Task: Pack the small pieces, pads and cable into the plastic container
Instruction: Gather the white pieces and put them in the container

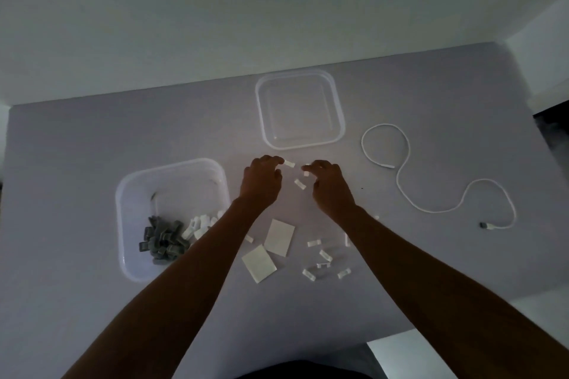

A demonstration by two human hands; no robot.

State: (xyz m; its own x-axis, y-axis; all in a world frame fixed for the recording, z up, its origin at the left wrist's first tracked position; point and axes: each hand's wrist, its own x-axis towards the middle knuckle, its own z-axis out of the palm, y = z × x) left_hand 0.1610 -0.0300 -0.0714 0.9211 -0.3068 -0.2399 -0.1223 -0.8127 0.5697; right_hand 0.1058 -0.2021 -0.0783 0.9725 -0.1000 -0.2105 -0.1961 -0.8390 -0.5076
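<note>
My left hand [261, 178] hovers over the middle of the table, its fingertips pinching a small white piece [289, 164]. Facing it, my right hand [330, 181] has curled fingers and pinches another small white piece [306, 174]. A third white piece [299, 184] lies on the table between the hands. The clear plastic container [129, 224] at the left holds grey and white pieces. Two white pads [279, 237] lie between my forearms. Several small clear pieces [323, 255] are scattered nearby. The white cable [403, 191] snakes across the right side.
A second clear plastic tray [337, 114], with nothing in it, sits just beyond my hands. The grey table [92, 138] ends at a white wall at the back, and its near edge shows at the lower right.
</note>
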